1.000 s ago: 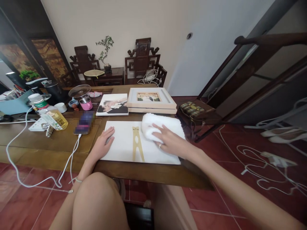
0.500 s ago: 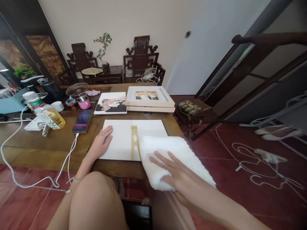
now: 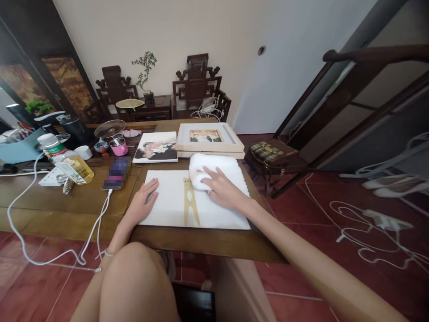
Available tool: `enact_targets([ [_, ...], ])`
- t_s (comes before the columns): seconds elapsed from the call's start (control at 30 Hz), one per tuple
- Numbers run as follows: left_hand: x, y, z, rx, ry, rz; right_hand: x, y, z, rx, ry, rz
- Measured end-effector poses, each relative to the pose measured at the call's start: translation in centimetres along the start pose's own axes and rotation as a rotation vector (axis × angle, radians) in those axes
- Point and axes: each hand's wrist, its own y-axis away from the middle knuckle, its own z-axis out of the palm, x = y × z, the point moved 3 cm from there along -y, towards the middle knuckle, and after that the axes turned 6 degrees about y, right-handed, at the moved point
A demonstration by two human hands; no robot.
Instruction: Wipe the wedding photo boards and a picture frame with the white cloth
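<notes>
A white rectangular panel lies flat on the wooden table, with a gold A-shaped piece down its middle, perhaps a frame's back stand. My left hand rests flat on the panel's left edge, fingers stretched out. On the upper right part of the panel, my right hand holds a fluffy white towel bunched under its fingers. The index finger lies extended on the cloth; the thumb's grip is partly hidden. The towel covers the panel's upper right corner and touches the top of the gold piece.
Behind the panel lie a photo print and stacked pale wooden picture frames. To the left are a charging phone, a pink mug, a bottle of yellow liquid and a white cable. A plaid bag sits at right.
My right hand has moved the towel forward and up, from the panel's lower right onto its upper right, uncovering the lower right corner. The left hand stays in place.
</notes>
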Motion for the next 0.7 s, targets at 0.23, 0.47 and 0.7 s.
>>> enact_targets([
  [0.23,-0.1,0.0,0.1,0.004,0.009,0.003,-5.2,6.1,-0.7,0.01,0.007,-0.04],
  [0.47,-0.1,-0.1,0.2,0.01,-0.018,0.017,-7.8,11.8,-2.0,-0.003,-0.043,-0.175],
  [0.7,-0.1,0.0,0.2,0.005,0.003,0.008,-1.9,5.6,-1.0,0.004,-0.046,-0.096],
])
